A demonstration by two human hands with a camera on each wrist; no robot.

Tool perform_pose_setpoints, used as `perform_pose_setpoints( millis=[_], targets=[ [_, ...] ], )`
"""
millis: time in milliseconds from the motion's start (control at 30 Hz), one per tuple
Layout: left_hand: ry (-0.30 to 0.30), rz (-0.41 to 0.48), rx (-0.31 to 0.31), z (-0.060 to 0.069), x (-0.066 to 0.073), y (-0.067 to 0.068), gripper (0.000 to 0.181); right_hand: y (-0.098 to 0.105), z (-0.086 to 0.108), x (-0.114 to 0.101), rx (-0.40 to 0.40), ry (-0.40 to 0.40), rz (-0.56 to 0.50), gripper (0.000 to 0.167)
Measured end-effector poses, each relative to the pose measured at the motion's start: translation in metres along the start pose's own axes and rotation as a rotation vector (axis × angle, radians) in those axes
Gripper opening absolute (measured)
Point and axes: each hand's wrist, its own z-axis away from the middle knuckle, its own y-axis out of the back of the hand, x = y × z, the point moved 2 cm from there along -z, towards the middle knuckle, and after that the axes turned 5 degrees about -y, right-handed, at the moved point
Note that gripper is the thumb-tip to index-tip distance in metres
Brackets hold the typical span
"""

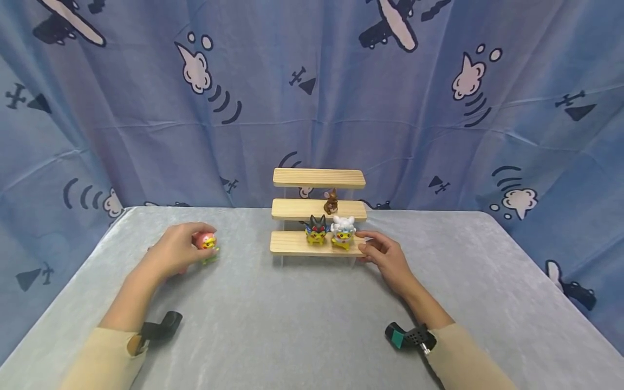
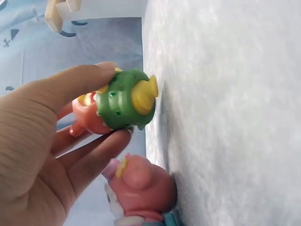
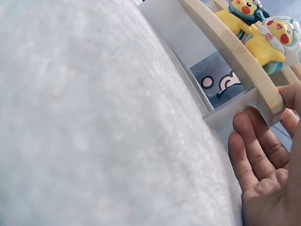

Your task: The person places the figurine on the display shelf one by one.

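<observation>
My left hand (image 1: pixel 177 246) pinches a small toy figurine (image 2: pixel 124 101) with a green body, yellow feet and a reddish-pink hood, held just over the table at the left. Close by it on the table is a pink figurine (image 2: pixel 146 186), mostly hidden behind the hand in the head view. At the three-tier wooden display shelf (image 1: pixel 292 244), my right hand (image 1: pixel 385 257) grips the right end of the lowest board, its fingertips against the clear support. On that board stand a black-hooded yellow figurine (image 1: pixel 316 230) and a white-hooded yellow figurine (image 1: pixel 343 233).
A brown mouse figurine (image 1: pixel 331 201) sits on the middle board (image 1: pixel 297 208); the top board (image 1: pixel 319 177) is above it. A grey-white cloth covers the table (image 1: pixel 273 325). Behind hangs a blue patterned curtain (image 1: pixel 273 65). Each wrist wears a black camera.
</observation>
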Motion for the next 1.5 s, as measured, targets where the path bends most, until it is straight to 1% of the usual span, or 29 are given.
perform_pose_setpoints(
  millis=[200, 300, 433, 500, 633, 800, 933, 1033, 1133, 1233, 1400, 1500],
  targets=[
    [-0.033, 0.022, 0.058, -0.004, 0.011, 0.002, 0.048, 0.0, 0.0, 0.0, -0.004, -0.007, 0.0, 0.038],
    [-0.033, 0.037, 0.076, -0.007, 0.018, 0.002, 0.048, 0.0, 0.001, 0.001, -0.004, -0.007, 0.0, 0.038],
    [-0.019, 0.06, 0.077, -0.013, 0.031, 0.004, 0.049, 0.0, 0.001, 0.0, -0.004, -0.001, -0.005, 0.038],
    [-0.031, 0.07, 0.071, -0.019, 0.039, 0.004, 0.049, 0.001, 0.001, 0.0, -0.002, 0.0, -0.003, 0.038],
    [-0.082, 0.076, 0.072, -0.032, 0.056, 0.007, 0.048, 0.0, 0.001, -0.001, 0.0, -0.001, -0.002, 0.038],
    [-0.161, 0.089, 0.086, -0.049, 0.079, 0.008, 0.046, 0.001, 0.001, 0.0, -0.001, 0.001, -0.006, 0.038],
    [-0.206, 0.101, 0.084, -0.062, 0.095, 0.007, 0.046, 0.001, 0.0, 0.0, -0.006, 0.007, -0.015, 0.038],
    [-0.231, 0.118, 0.079, -0.07, 0.104, 0.003, 0.045, 0.001, 0.0, 0.0, -0.003, 0.007, -0.02, 0.038],
    [-0.25, 0.137, 0.079, -0.079, 0.112, -0.002, 0.045, 0.001, 0.0, 0.0, 0.003, -0.001, -0.017, 0.038],
    [-0.255, 0.148, 0.08, -0.087, 0.117, -0.006, 0.045, 0.002, 0.0, 0.0, 0.009, -0.006, -0.013, 0.038],
    [-0.259, 0.154, 0.082, -0.099, 0.121, -0.014, 0.044, 0.001, 0.0, -0.001, 0.008, -0.012, -0.011, 0.037],
    [-0.266, 0.163, 0.093, -0.104, 0.121, -0.019, 0.043, 0.0, 0.0, -0.001, 0.007, -0.015, -0.015, 0.037]
  ],
)
